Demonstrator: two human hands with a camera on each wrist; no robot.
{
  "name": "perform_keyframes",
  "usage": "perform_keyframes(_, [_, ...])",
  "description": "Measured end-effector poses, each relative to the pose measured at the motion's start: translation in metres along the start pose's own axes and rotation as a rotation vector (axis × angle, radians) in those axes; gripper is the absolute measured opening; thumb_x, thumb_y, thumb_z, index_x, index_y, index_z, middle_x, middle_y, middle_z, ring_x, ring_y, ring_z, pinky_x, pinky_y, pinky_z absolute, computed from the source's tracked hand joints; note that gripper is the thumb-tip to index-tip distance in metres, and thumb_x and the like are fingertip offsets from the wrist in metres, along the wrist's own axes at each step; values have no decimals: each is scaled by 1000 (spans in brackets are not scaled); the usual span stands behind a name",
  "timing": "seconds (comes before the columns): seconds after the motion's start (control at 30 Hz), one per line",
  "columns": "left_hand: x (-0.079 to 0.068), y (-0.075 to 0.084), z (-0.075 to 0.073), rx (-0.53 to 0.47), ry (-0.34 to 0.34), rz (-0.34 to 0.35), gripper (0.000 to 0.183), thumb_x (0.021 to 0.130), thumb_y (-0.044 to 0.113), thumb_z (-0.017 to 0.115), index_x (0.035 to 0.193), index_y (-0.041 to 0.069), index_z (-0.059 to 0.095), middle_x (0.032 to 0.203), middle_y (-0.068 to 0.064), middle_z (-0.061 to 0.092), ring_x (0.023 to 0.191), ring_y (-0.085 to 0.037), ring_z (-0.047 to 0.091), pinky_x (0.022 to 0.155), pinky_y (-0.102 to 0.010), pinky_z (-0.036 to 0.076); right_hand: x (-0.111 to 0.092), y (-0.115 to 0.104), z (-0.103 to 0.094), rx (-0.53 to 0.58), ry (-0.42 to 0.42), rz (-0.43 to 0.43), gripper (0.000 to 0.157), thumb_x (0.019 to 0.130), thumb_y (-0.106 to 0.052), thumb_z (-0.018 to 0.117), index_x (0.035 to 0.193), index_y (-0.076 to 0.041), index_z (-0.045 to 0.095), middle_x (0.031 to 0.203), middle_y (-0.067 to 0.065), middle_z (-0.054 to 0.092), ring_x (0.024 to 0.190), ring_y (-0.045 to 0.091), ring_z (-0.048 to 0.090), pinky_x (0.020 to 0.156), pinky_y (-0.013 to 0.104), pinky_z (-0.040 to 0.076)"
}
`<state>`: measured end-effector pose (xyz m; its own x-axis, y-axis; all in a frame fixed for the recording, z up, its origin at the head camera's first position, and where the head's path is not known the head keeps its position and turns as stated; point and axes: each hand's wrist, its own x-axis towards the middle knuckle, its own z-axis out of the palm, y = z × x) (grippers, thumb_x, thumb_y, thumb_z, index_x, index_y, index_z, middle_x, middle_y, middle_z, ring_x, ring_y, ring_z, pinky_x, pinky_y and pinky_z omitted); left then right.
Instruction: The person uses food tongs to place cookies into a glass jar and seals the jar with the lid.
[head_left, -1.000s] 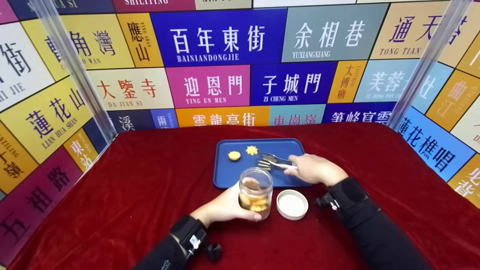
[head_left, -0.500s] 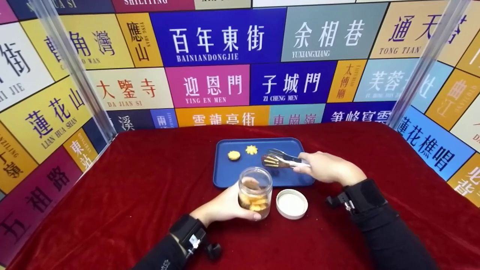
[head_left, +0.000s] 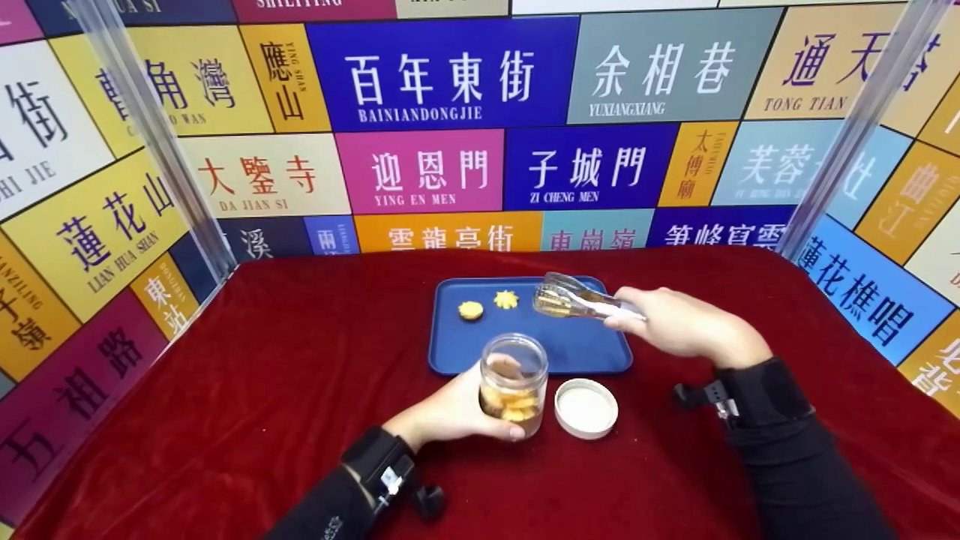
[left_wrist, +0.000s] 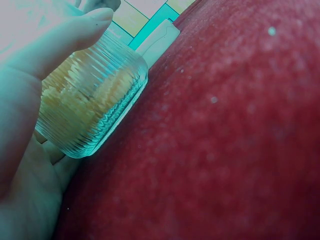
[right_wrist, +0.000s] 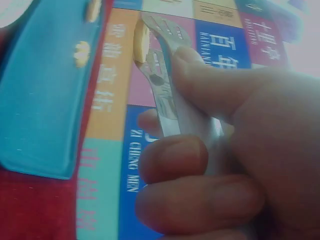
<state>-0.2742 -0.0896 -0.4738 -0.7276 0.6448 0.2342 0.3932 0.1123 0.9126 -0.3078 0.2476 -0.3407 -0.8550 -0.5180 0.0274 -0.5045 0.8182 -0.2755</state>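
Observation:
My left hand grips a clear glass jar from its left side, thumb across the front. Several yellow biscuits lie in the jar, whose ribbed wall shows in the left wrist view. Over the blue tray, my right hand holds metal tongs, their slotted ends pointing left. A biscuit is pinched between the tong tips in the right wrist view. On the tray lie a round biscuit and a flower-shaped biscuit.
A white round lid lies just right of the jar, in front of the tray. Red cloth covers the table. A wall of coloured signs rises behind it, with a clear post at each back corner.
My right hand has lifted the tongs off the tray's middle, up and to the right, with the biscuit between their tips. The left hand and jar have stayed in place.

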Motion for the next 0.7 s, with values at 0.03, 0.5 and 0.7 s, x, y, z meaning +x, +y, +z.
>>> perform_keyframes(0.03, [0, 0, 0, 0, -1, 4, 78, 78, 16, 96, 144, 19, 54, 129, 3, 72, 123, -17, 67, 115, -35, 47, -2, -2, -3, 4, 5, -1, 37, 109, -49, 58, 121, -14, 63, 91, -2, 64, 85, 19, 60, 79, 41, 47])
perform_keyframes(0.5, [1, -2, 0, -11, -8, 17, 79, 78, 17, 96, 145, 22, 54, 132, 3, 71, 124, -18, 66, 115, -37, 47, -34, -42, -34, 23, 54, -67, 34, 108, -52, 57, 123, -22, 64, 87, -6, 64, 76, 13, 57, 70, 35, 45])
perform_keyframes(0.7, [1, -1, 0, -29, -10, 19, 80, 78, 15, 96, 146, 19, 53, 132, 1, 71, 124, -19, 66, 115, -37, 47, -41, -58, -37, 48, 14, -137, 32, 107, -55, 57, 117, -25, 62, 77, -11, 54, 67, 9, 52, 65, 31, 43])
